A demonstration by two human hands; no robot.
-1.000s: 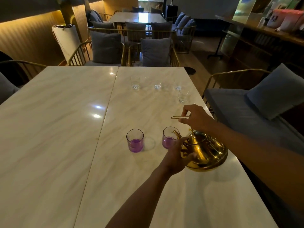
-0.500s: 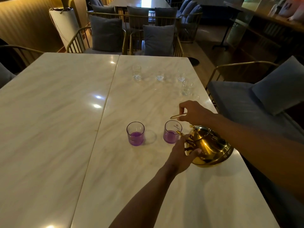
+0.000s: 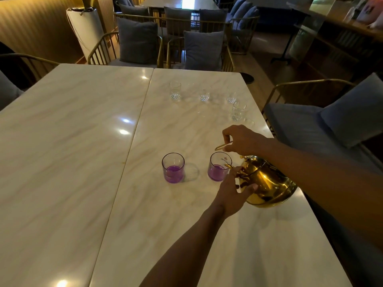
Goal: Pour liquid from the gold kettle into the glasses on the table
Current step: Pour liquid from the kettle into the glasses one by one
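The gold kettle (image 3: 267, 183), polished and round-bodied, is held tilted above the marble table (image 3: 83, 162), spout over the rim of the right purple glass (image 3: 218, 169). Its thin handle is gripped by the right hand (image 3: 242, 139); its body is steadied by the left hand (image 3: 232, 192). A second purple glass (image 3: 173, 170) stands just left, partly filled.

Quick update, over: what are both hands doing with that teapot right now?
Right hand grips kettle handle, left hand steadies its body. Spout over right purple glass, which is part full. Nothing in the way.
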